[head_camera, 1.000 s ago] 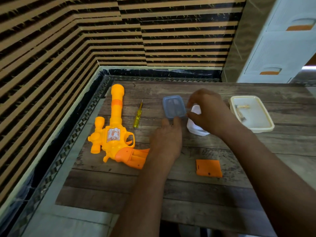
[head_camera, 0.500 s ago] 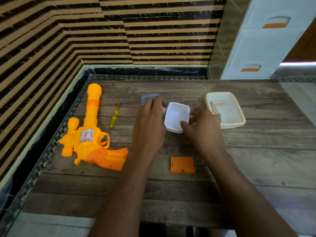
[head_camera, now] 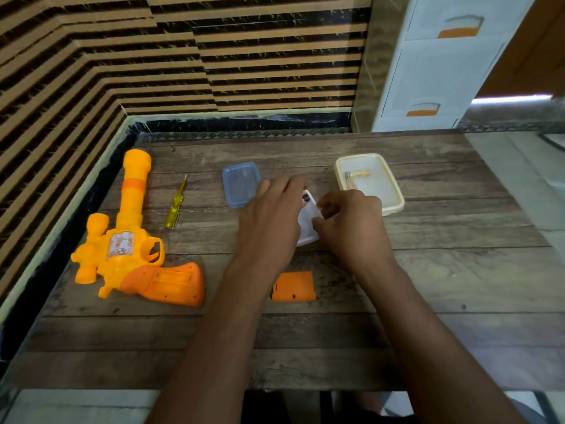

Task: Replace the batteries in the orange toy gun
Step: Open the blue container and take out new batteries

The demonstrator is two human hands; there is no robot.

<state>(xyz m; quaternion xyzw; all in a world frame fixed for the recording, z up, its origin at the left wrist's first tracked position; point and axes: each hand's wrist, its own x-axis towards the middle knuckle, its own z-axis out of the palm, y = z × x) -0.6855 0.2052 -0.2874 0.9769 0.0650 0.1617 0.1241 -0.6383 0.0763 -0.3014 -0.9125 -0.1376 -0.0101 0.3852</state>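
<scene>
Smooth white plastic box [head_camera: 308, 223], rounded corners, pinched between both hands, left [head_camera: 272, 221] and right [head_camera: 351, 223], on grainy wooden table [head_camera: 428, 270].

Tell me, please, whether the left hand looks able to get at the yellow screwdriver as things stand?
Probably yes. The left hand is on the small white container, and the yellow screwdriver lies on bare table to its left, with nothing between them. It would first have to let go of the container.

So the blue lid [head_camera: 241, 185] is out of the left hand [head_camera: 272, 221] now and lying flat on the table [head_camera: 458, 270]. Both hands have closed in on the little white tub [head_camera: 308, 221] (a dark bit shows inside), right hand [head_camera: 351, 221] gripping its edge.
</scene>
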